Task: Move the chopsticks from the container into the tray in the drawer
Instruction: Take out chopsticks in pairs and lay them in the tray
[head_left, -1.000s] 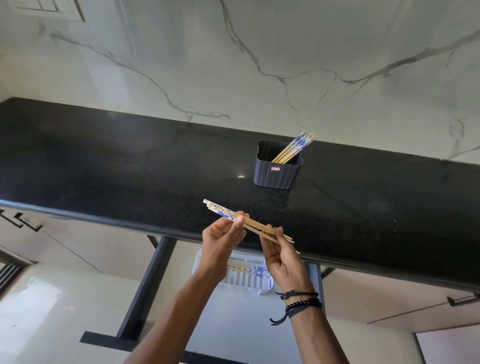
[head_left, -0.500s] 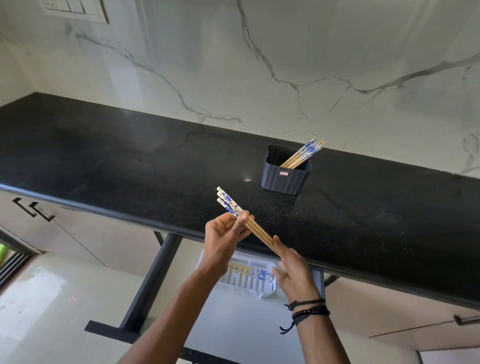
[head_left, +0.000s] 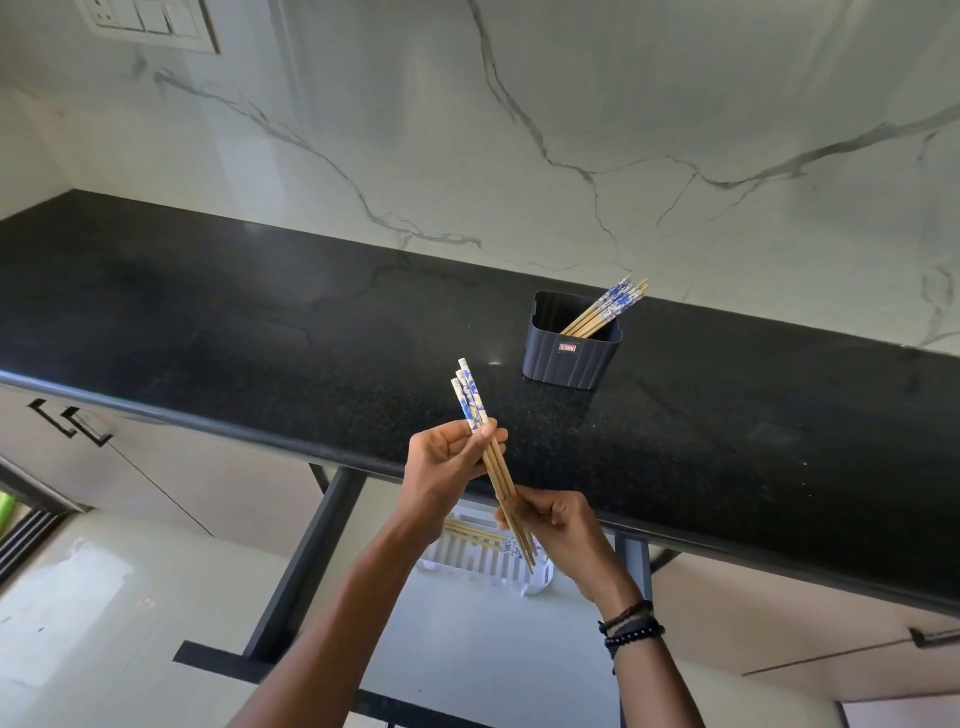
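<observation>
A bundle of wooden chopsticks (head_left: 470, 400) with blue-and-white patterned tops stands nearly upright over the counter's front edge. My left hand (head_left: 441, 467) grips the bundle just below the patterned part. My right hand (head_left: 558, 527) pinches its lower, thin end. A dark ribbed container (head_left: 571, 358) sits on the black counter to the upper right, with several more chopsticks (head_left: 605, 309) leaning out of it. Below the counter the drawer (head_left: 483, 639) is pulled out, and a white slotted tray (head_left: 485, 564) in it holds a few chopsticks (head_left: 475, 535), partly hidden by my hands.
The black stone counter (head_left: 260, 332) runs across the view in front of a white marble wall (head_left: 571, 130). A switch plate (head_left: 150, 21) is at the top left. Cabinet doors with dark handles (head_left: 72, 423) are at the lower left and another handle (head_left: 935, 636) at the lower right.
The held bundle has swung from lying almost flat to standing steeply, patterned ends up. My right hand has dropped lower, over the tray. The view has shifted a little to the left.
</observation>
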